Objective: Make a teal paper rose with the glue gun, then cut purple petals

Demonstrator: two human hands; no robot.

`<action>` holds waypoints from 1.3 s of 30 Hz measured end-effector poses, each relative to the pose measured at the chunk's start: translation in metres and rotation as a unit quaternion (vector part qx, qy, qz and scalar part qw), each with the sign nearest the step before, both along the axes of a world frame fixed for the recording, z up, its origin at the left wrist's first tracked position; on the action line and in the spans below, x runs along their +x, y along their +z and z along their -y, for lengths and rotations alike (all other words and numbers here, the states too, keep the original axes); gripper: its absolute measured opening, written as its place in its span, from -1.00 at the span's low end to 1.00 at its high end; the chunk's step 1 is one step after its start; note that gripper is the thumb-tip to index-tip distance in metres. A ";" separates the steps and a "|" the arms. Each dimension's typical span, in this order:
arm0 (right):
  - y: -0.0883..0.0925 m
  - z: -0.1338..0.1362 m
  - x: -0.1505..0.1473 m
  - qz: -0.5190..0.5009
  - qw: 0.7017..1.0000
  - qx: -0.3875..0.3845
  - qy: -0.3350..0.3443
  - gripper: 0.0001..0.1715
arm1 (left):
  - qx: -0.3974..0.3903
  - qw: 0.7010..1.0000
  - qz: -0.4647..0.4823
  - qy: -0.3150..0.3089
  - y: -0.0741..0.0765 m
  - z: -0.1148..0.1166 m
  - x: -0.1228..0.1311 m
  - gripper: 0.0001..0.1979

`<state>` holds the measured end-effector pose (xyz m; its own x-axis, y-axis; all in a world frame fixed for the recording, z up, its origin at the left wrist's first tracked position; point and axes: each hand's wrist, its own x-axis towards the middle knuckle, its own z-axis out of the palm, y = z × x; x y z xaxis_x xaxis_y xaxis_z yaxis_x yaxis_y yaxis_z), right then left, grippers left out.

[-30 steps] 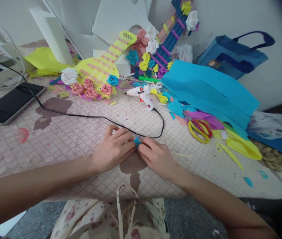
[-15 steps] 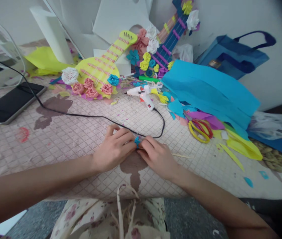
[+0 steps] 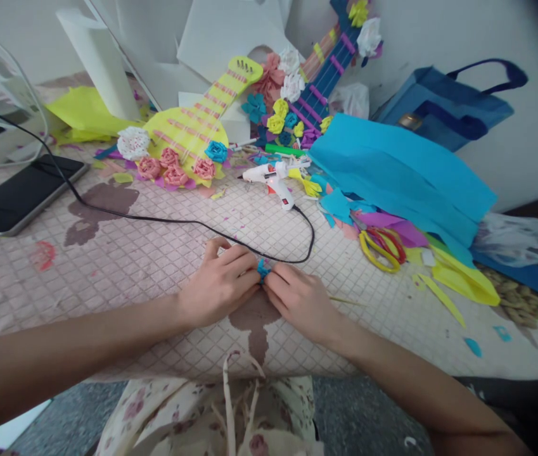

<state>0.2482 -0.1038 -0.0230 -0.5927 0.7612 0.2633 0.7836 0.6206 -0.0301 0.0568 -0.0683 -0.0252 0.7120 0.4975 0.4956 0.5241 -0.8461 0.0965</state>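
A small blue paper piece (image 3: pixel 263 270) is pinched between the fingertips of both hands at the near edge of the quilted pink cloth (image 3: pixel 121 266). My left hand (image 3: pixel 218 284) closes on it from the left. My right hand (image 3: pixel 297 301) grips it from the right, fingers pressed together. Most of the paper piece is hidden by the fingers. A black cord (image 3: pixel 192 223) curves just behind the hands to a white glue gun (image 3: pixel 271 178).
A yellow paper guitar (image 3: pixel 192 130) with paper roses lies at the back, a blue one (image 3: pixel 320 76) leans behind it. Blue crepe paper (image 3: pixel 392 171), yellow-red scissors (image 3: pixel 383 247) and paper scraps sit right. A dark tablet (image 3: pixel 16 196) lies left, a blue bag (image 3: pixel 444 107) far right.
Both hands stay at the same spot, fingers shifting slightly on the blue paper piece. The view has barely moved.
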 end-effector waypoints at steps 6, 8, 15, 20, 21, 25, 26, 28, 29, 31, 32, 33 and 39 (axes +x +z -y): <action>0.005 0.000 0.004 -0.013 0.996 -0.085 -0.029 -0.92 | 0.000 1.000 -0.004 -0.005 -0.001 0.000 0.000 -0.81; 0.008 0.000 0.009 -0.021 0.992 -0.120 -0.032 -0.96 | 0.004 1.000 -0.001 -0.003 0.000 0.000 0.000 -0.80; 0.016 0.007 0.047 -0.028 0.986 -0.159 -0.027 -0.87 | 0.010 1.000 0.011 -0.001 0.000 0.000 0.000 -0.80; 0.022 0.001 0.088 -0.111 0.980 -0.157 -0.056 -0.86 | 0.006 1.000 0.025 -0.009 -0.001 0.000 0.000 -0.84; 0.022 -0.003 0.096 -0.134 0.979 -0.129 -0.084 -0.85 | 0.004 1.000 0.027 -0.010 -0.001 0.000 0.000 -0.84; 0.011 -0.028 0.125 -0.125 0.975 -0.010 -0.182 -0.81 | -0.003 0.999 0.039 -0.015 -0.001 0.001 -0.002 -0.85; 0.007 -0.034 0.131 -0.109 0.976 0.002 -0.189 -0.80 | -0.003 0.999 0.042 -0.014 -0.001 0.001 -0.002 -0.85; -0.001 -0.045 0.139 -0.085 0.978 0.013 -0.190 -0.79 | -0.004 0.999 0.046 -0.011 -0.002 0.001 -0.003 -0.85; -0.003 -0.050 0.140 -0.075 0.980 0.013 -0.185 -0.78 | -0.006 0.999 0.046 -0.009 -0.002 0.001 -0.004 -0.85; -0.004 -0.058 0.139 -0.063 0.983 0.016 -0.174 -0.79 | -0.012 0.999 0.044 -0.007 -0.003 0.001 -0.005 -0.85; -0.004 -0.062 0.137 -0.062 0.984 0.018 -0.169 -0.79 | -0.014 0.999 0.043 -0.008 -0.004 0.001 -0.005 -0.85; -0.002 -0.067 0.132 -0.068 0.984 0.020 -0.162 -0.80 | -0.015 0.999 0.043 -0.007 -0.004 0.001 -0.005 -0.86; 0.004 -0.129 0.080 -0.132 0.986 0.018 -0.095 -0.67 | -0.009 0.999 0.037 -0.009 -0.002 0.001 -0.007 -0.87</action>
<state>0.3282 0.0247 -0.0187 -0.3474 0.8389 0.4189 0.8535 0.4680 -0.2294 0.0502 -0.0688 -0.0277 0.6825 0.4948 0.5379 0.5006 -0.8527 0.1493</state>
